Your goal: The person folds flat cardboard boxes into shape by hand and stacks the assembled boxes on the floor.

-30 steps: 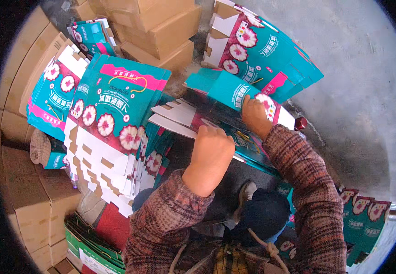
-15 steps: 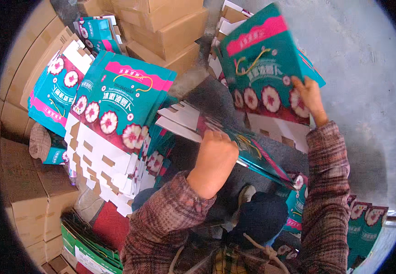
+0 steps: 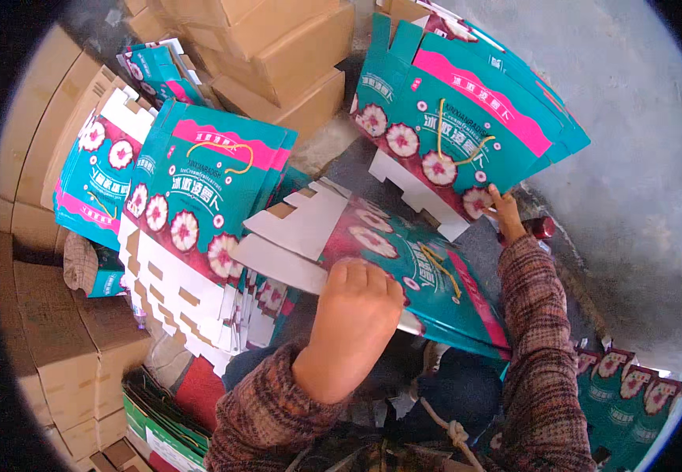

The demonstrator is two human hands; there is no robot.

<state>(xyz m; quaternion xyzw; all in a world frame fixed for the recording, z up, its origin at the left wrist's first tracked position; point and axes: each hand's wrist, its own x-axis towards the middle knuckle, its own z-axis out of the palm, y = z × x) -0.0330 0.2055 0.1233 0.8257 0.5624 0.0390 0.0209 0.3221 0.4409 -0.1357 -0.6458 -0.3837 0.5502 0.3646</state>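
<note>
My left hand (image 3: 357,326) is closed around the edge of a flattened gift box (image 3: 388,271), teal with a pink band, round radish-slice pictures and a yellow cord handle. White slotted flaps stick out at its left end, and it lies tilted in front of my legs. Farther off to the right, my right hand (image 3: 505,214) grips the lower right edge of another flat gift box (image 3: 404,90) of the same print. That one leans over more folded cartons behind it. Some fingers of both hands are hidden from view.
Left of centre stands a stack of flat teal boxes (image 3: 191,185), beside another pile (image 3: 97,177). Brown cartons (image 3: 294,67) rise at the back and along the left (image 3: 58,338). Green folded packaging (image 3: 156,425) lies lower left. Several teal boxes (image 3: 620,397) stand lower right.
The box in my right hand has swung round, its print now slanting down to the right, and my right hand has lowered. The left-hand box has turned its printed face upward.
</note>
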